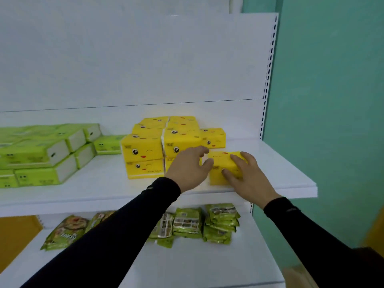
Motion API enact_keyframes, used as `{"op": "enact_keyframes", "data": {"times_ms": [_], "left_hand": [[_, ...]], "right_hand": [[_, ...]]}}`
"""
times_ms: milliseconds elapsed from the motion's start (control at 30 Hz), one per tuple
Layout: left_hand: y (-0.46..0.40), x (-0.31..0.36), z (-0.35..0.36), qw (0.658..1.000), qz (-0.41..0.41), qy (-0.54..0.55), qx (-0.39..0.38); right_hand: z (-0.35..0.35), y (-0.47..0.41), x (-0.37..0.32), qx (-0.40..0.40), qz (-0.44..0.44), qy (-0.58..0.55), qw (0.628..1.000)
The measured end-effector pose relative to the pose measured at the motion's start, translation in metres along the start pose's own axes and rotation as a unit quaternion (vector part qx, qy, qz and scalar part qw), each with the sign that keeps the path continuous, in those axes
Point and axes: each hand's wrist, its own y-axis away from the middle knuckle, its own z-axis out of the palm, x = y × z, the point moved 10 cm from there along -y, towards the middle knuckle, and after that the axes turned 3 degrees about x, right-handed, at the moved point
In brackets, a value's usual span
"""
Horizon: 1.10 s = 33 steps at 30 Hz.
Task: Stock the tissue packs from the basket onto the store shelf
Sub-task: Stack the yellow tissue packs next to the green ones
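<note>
A yellow plastic-wrapped tissue pack with a smiley face (223,167) sits on the white metal shelf (280,173), just right of the stacked yellow packs (158,146). The right hand (247,175) grips it; the left hand (190,168), fingers loosely curled, touches its left edge.

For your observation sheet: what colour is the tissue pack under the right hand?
Yellow tissue pack with a printed face, in the head view.
</note>
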Motion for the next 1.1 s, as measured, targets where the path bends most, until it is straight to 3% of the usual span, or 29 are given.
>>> {"op": "enact_keyframes", "data": {"times_ms": [100, 267, 367, 767, 1100], "left_hand": [[-0.024, 0.003, -0.039, 0.984, 0.057, -0.139, 0.097], [-0.063, -0.055, -0.042, 0.961, -0.031, -0.272, 0.031], [-0.067, -0.071, -0.032, 0.965, -0.059, -0.257, 0.005], [-0.067, -0.074, -0.025, 0.963, -0.062, -0.260, 0.030], [-0.065, -0.070, -0.027, 0.965, -0.073, -0.252, 0.014]], "right_hand": [[0.011, -0.014, 0.003, -0.023, -0.004, -0.001, 1.000], [0.029, -0.042, 0.004, -0.059, -0.009, 0.010, 0.998], [0.038, -0.060, 0.007, -0.075, -0.010, 0.026, 0.997], [0.071, -0.131, 0.026, -0.133, 0.001, 0.058, 0.989], [0.069, -0.141, 0.026, -0.080, -0.014, 0.114, 0.990]]}}
